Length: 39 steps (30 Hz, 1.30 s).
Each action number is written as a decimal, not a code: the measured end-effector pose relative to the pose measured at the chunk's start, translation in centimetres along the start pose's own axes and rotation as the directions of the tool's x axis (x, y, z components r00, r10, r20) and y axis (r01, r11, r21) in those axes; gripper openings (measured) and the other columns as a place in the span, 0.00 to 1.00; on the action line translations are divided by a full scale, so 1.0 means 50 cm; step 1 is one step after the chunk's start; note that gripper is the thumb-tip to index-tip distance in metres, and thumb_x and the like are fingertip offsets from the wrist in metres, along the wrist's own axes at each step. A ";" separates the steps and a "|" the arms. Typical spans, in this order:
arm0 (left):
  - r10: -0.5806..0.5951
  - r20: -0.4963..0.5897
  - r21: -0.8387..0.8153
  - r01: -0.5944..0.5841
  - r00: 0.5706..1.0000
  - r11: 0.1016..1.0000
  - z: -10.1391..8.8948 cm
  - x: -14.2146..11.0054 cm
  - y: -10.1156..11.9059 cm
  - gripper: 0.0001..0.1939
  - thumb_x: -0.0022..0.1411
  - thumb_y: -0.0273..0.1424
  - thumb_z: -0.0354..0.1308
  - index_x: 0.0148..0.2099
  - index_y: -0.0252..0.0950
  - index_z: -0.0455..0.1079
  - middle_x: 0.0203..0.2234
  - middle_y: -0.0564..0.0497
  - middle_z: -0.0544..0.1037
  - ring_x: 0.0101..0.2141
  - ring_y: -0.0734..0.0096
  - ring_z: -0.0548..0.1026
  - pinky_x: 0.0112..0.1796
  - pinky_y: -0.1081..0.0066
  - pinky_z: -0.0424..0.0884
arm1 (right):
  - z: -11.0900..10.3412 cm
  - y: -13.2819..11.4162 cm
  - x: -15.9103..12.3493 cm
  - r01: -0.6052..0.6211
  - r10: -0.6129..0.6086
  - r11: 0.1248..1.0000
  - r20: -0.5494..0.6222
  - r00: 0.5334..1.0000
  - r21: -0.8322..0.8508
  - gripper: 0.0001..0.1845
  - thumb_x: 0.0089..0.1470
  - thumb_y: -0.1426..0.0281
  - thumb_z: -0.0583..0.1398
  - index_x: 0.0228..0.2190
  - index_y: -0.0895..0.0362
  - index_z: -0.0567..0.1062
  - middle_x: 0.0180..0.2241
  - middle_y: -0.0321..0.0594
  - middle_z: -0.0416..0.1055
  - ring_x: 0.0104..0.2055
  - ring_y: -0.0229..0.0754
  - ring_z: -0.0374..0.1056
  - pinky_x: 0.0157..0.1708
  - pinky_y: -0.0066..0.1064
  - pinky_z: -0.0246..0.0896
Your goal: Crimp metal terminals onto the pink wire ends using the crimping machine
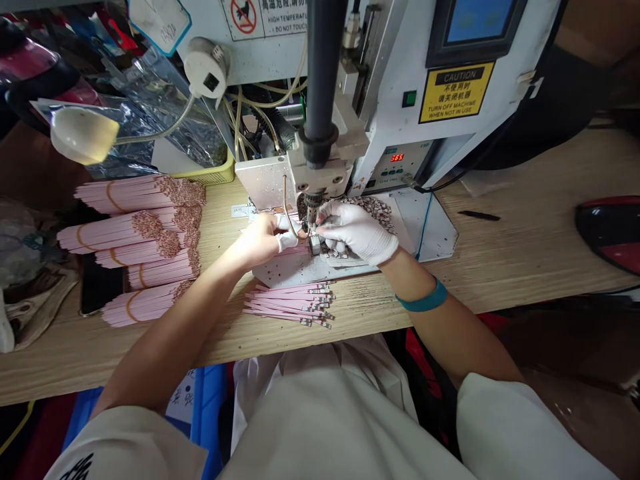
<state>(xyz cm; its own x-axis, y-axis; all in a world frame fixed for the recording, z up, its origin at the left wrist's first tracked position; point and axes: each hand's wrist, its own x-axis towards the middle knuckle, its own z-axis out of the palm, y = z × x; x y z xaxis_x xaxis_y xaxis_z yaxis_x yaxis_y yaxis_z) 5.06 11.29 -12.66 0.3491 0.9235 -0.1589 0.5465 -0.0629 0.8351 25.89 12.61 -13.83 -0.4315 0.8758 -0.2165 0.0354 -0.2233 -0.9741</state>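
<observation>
My left hand (263, 238), with white covers on some fingertips, is closed in a pinch just left of the soldering machine's tip (313, 212). Pink wires (296, 251) show beneath its fingers. From the right, my right hand (357, 230) in a white glove pinches close to the tip; whatever it holds is too small to make out. A small metal block (315, 245) sits between the hands. Many small connectors (373, 208) lie heaped behind and beneath my right hand. Toward me, a loose pile of pink wires with small end connectors (293, 305) rests on the table.
Banded bundles of pink wires (127, 230) are stacked at left, beside a dark phone (95, 287). A lamp (85, 135) and yellow basket (215, 172) stand behind. The machine's control box (395, 163) reads 365. A black stick-like item (479, 215) lies at right.
</observation>
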 end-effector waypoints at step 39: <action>0.108 0.049 0.016 -0.108 0.993 0.994 0.002 -0.026 -0.002 0.15 0.58 0.40 0.57 0.29 0.32 0.71 0.25 0.51 0.74 0.29 0.69 0.70 0.31 0.72 0.65 | -0.012 -0.019 -0.029 0.101 -0.142 0.919 -0.081 0.987 -0.381 0.09 0.56 0.68 0.61 0.27 0.61 0.72 0.20 0.36 0.71 0.16 0.34 0.69 0.13 0.21 0.58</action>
<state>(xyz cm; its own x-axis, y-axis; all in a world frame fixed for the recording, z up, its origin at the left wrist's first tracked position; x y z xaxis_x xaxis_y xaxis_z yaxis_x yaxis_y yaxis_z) 4.62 10.05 -12.61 0.4424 0.8919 -0.0936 0.5175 -0.1686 0.8389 27.02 11.80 -12.64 -0.3578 0.9303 -0.0807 0.3328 0.0463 -0.9418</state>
